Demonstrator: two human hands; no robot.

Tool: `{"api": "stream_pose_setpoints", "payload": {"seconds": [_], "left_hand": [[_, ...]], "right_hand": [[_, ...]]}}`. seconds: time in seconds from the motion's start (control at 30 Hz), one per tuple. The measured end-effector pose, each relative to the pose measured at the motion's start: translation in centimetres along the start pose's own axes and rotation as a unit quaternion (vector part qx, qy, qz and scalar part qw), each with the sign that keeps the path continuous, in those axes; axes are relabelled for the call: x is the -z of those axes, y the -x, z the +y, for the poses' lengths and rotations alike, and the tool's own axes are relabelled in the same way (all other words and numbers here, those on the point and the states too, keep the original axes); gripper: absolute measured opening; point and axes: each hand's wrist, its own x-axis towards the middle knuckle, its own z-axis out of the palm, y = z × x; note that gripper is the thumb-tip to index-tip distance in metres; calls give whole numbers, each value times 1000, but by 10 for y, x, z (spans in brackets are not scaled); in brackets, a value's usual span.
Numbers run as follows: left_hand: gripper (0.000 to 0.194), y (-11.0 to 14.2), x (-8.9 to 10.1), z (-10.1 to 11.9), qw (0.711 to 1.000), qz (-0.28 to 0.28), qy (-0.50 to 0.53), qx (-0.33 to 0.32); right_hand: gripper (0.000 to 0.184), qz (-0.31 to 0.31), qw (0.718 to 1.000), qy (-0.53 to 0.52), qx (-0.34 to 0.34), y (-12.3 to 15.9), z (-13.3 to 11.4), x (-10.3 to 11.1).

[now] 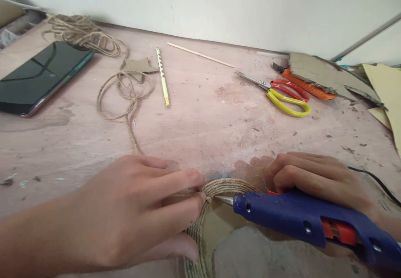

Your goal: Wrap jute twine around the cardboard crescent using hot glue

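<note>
- Biggest danger: a burn. The glue gun (282,215), gripped in the right hand (319,182), has its nozzle (226,200) right beside the other hand's fingertips; one small slip, if it's hot, and skin gets it.
- Next, the twine ring (230,184): it lies low at the front, pinched in the left hand (125,211). Ease that pinch and the rows could spread or lift.
- Smaller worry: the looped strand (131,132) might snag on itself, tugging the winding crooked.
- And the room? A pale wall (200,11) stands right behind.
- Below it, the pinkish table (200,136), stained, scuffed, flecked with scraps.
- On it, a phone (40,77) at the left, torn cardboard (328,77) and scissors (290,107) at the right, a pencil (162,77) and thin stick (200,54) between.
</note>
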Motion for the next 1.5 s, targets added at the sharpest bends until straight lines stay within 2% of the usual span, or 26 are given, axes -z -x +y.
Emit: {"api": "stream_pose_setpoints", "payload": {"seconds": [0.17, 0.33, 0.5, 0.67, 0.87, 1.13, 1.33, 1.5], "left_hand": [[35, 0, 1, 0, 1000, -2, -4, -1], [37, 1, 0, -1, 1000, 1, -2, 4], [40, 1, -1, -1, 1000, -5, 4, 2], [40, 0, -1, 0, 1000, -5, 1, 12], [39, 2, 1, 1, 1000, -6, 6, 15], [37, 0, 1, 0, 1000, -3, 3, 10], [37, 1, -1, -1, 1000, -3, 2, 7], [35, 2, -1, -2, 1000, 1, 7, 0]], "right_hand": [[29, -4, 1000, 0, 0, 3, 0, 2], [26, 1, 1000, 13, -13, 3, -3, 2], [33, -7, 1000, 22, -1, 4, -4, 5], [22, -20, 998, 54, -7, 9, -6, 8], [30, 1, 992, 125, -11, 13, -12, 13], [35, -7, 989, 147, 10, 16, -12, 20], [26, -30, 989, 144, 29, 10, -11, 25], [34, -22, 976, 215, -6, 16, -16, 28]]}}
